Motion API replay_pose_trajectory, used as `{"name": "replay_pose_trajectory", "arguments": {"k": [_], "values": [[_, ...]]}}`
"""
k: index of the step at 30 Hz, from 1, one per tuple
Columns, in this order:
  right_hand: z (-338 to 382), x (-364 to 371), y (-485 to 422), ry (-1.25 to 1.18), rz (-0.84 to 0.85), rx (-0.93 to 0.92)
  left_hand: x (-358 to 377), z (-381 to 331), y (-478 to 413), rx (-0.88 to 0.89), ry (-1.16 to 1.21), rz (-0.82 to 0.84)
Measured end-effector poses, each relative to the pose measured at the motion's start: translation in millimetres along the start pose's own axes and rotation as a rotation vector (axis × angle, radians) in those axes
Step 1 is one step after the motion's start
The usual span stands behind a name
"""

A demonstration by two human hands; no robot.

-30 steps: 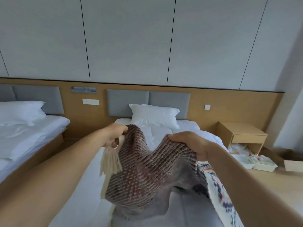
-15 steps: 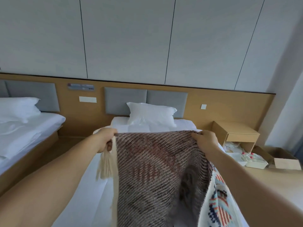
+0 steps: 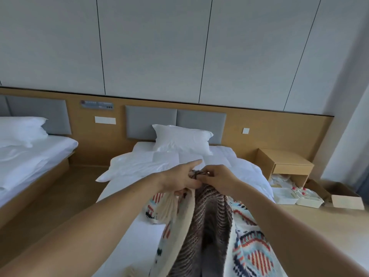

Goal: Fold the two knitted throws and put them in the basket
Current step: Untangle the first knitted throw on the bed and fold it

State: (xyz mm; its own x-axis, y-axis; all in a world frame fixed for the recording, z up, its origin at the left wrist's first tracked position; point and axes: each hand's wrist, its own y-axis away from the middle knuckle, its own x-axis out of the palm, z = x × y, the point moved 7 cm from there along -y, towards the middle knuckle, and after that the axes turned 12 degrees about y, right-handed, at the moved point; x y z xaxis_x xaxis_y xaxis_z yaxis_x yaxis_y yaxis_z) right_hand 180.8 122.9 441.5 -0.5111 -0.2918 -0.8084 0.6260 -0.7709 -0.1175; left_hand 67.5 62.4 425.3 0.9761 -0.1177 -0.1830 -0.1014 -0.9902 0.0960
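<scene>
Beside wooden nightstand (image 3: 285, 162), brown throw (image 3: 209, 226) hangs over white bed (image 3: 239, 168).

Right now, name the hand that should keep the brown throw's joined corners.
Right. The right hand pinches those corners of the brown throw; the left hand has its forefinger straight, other fingers gripping the cream fringe.

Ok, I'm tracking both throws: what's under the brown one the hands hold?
The patterned throw lies under the brown throw, showing on both sides, on the white bed. Its middle is covered.
</scene>
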Motion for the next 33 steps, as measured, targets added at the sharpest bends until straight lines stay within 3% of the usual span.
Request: {"name": "replay_pose_trajectory", "arguments": {"k": [4,9,14,20,24,27,30,33], "values": [[-22.4,-19.0,10.8,-0.308,0.018,0.012,12.6,-11.0,-13.1,-0.020,-0.186,-0.051],[-67.1,-25.2,21.9,-0.423,0.064,0.071,17.3,-45.6,-29.5,0.050,-0.206,-0.206],[-114.3,-26.1,25.6,-0.355,0.024,0.180,5.2,-91.3,-36.6,0.126,-0.203,-0.386],[-157.0,-46.9,32.1,0.021,-0.151,0.320,-30.4,-123.6,-35.4,0.252,-0.176,-0.782],[-177.0,-61.7,38.8,0.084,-0.161,0.364,-55.2,-136.2,-19.9,0.259,-0.292,-1.050],[-170.3,-69.7,43.0,-0.118,-0.010,0.334,-84.2,-120.2,-12.7,0.229,-0.277,-1.135],[-139.3,-84.7,61.0,-0.533,0.127,0.288,-111.2,-95.7,-10.3,0.165,-0.179,-1.182],[-100.6,-119.3,66.9,-0.937,0.226,0.187,-114.2,-98.2,-1.7,0.119,-0.273,-1.204]]}}
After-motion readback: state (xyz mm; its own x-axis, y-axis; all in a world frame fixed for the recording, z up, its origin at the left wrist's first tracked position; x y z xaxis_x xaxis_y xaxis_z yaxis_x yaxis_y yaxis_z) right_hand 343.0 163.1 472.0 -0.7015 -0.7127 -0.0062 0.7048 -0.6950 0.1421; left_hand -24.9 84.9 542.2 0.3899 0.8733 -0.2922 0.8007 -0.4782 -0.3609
